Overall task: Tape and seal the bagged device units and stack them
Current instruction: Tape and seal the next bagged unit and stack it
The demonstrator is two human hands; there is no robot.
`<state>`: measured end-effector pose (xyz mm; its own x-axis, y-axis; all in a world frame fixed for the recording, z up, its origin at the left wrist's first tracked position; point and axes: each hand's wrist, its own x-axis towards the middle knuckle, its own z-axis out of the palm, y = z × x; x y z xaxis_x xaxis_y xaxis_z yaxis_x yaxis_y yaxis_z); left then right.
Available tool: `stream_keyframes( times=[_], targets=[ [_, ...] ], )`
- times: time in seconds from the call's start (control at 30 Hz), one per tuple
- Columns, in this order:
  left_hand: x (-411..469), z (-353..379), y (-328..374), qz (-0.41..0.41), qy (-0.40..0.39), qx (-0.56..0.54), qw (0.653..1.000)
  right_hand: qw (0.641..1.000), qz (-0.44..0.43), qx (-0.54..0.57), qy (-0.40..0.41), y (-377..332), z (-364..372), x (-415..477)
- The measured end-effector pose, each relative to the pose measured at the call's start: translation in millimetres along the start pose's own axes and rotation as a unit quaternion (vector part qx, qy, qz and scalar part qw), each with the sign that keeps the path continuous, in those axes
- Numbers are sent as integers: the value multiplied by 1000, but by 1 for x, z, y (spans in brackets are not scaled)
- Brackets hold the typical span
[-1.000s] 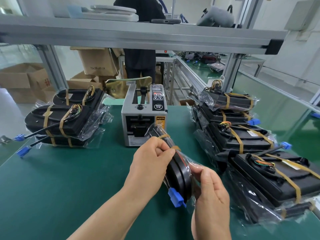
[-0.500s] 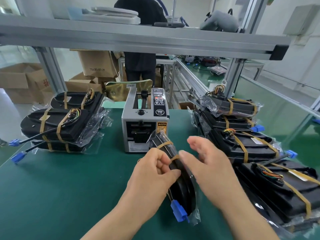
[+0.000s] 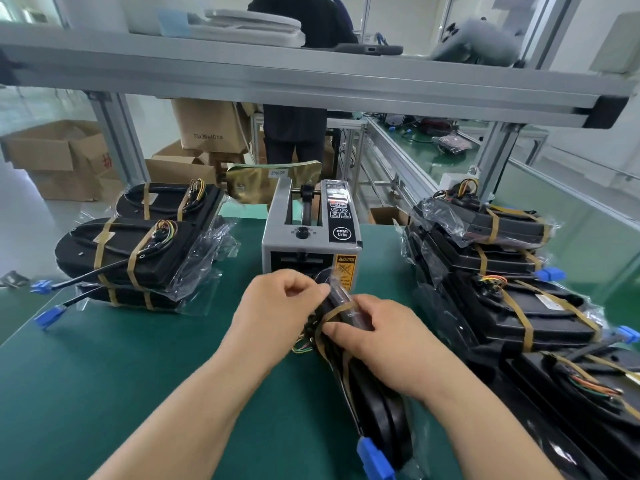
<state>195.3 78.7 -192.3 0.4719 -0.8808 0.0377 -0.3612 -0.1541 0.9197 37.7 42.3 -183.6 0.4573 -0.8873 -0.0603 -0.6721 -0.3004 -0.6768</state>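
Observation:
A black bagged device unit (image 3: 377,407) stands on edge on the green mat, its blue plug (image 3: 374,457) toward me. My left hand (image 3: 277,317) pinches the clear bag at the unit's far end. My right hand (image 3: 384,341) lies over that same end, fingers pressing a brown tape band against the bag. A grey tape dispenser (image 3: 308,237) stands just behind my hands. A pile of taped units (image 3: 135,251) lies at the left. More taped units (image 3: 509,271) are stacked along the right.
An aluminium frame shelf (image 3: 311,81) crosses overhead on two posts. Cardboard boxes (image 3: 55,157) sit on the floor beyond the table, and a person in dark clothes (image 3: 294,133) stands behind the dispenser. Bare green mat (image 3: 104,375) lies at the front left.
My right hand came down from above the unit onto its taped far end. The unit now leans further over with its blue plug nearer to me. My left hand kept its grip.

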Motion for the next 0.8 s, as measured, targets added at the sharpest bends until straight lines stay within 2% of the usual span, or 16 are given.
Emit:
stream_keyframes(
  times=[0.13, 0.2, 0.4, 0.53, 0.6, 0.67, 0.73, 0.8],
  targets=[
    [7, 4, 9, 27, 40, 125, 991, 999, -3, -31, 17, -7, 10, -3],
    [6, 0, 17, 49, 36, 184, 981, 999, -8, -48, 21, -10, 14, -4],
    [10, -5, 42, 96, 6, 375, 922, 997, -5, -67, 29, -14, 19, -6],
    [18, -2, 43, 78, 1, 408, 910, 996, -11, -86, 31, -18, 20, -8],
    [24, -5, 40, 43, -40, 338, 939, 996, -9, -84, 29, -20, 20, -9],
    [26, -6, 37, -26, -77, 139, 987, 996, -9, -89, 26, -21, 20, -10],
    [27, -5, 36, -68, -74, -4, 995, 994, -14, -102, 26, -22, 21, -10],
    [26, -3, 35, -73, -75, -44, 993, 995, -10, -101, 25, -22, 20, -9]
  ],
)
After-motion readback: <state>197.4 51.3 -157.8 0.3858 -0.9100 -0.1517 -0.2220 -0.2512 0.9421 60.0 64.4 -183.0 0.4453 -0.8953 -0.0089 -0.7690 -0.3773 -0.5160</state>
